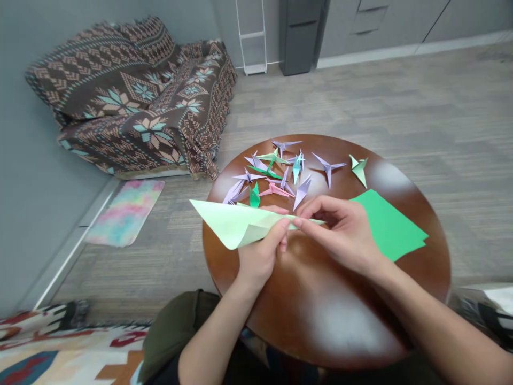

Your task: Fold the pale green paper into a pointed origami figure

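Folding pale green paper (224, 216), apparently mid-crease, held over table (304, 299) at ten o'clock. Pinched thumb-to-finger in left hand (258, 250) and right hand (347, 230). Probably calls next for aligning edges, pressing crease.

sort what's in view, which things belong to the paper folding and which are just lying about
Seemingly part of the folding:
pale green sheet, held by left hand and right hand
green sheets, on the table
folded birds, also there

Just lying about:
mat
sofa
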`<state>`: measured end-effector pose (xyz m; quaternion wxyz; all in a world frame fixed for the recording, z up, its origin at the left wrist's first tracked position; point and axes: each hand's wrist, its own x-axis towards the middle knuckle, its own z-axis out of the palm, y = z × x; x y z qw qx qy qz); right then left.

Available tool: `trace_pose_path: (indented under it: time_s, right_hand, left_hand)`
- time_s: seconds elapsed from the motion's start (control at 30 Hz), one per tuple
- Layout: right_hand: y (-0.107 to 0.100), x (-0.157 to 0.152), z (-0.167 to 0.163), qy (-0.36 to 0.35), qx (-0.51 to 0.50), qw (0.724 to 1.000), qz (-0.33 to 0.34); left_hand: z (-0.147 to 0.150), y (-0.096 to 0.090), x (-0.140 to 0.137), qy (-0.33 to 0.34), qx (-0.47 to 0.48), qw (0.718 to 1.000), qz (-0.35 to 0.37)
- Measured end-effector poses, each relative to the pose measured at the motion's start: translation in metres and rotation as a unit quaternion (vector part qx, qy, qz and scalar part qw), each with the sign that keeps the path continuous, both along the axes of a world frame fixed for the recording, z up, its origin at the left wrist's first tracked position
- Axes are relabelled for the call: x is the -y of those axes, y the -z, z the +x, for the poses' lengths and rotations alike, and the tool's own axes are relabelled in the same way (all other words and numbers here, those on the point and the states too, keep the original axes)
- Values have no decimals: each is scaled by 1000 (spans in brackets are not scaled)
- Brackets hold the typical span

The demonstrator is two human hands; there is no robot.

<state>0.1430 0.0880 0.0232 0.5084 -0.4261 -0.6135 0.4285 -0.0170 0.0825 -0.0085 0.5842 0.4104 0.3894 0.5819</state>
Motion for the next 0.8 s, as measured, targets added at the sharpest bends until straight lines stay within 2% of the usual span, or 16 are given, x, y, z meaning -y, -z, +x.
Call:
trace_pose_path:
  time_s: [0.27, 0.5, 0.8]
  right_hand:
    - [-2, 1, -7, 41, -61, 997, -8]
    - [-8, 2, -5, -44, -29, 995, -85]
    - [-7, 4, -5, -38, -58, 992, -101]
  left_hand:
    - [0, -1, 1, -13, 30, 999, -7]
    - [-3, -3, -1, -25, 37, 999, 10]
    - [-3, -2, 0, -29, 15, 999, -1]
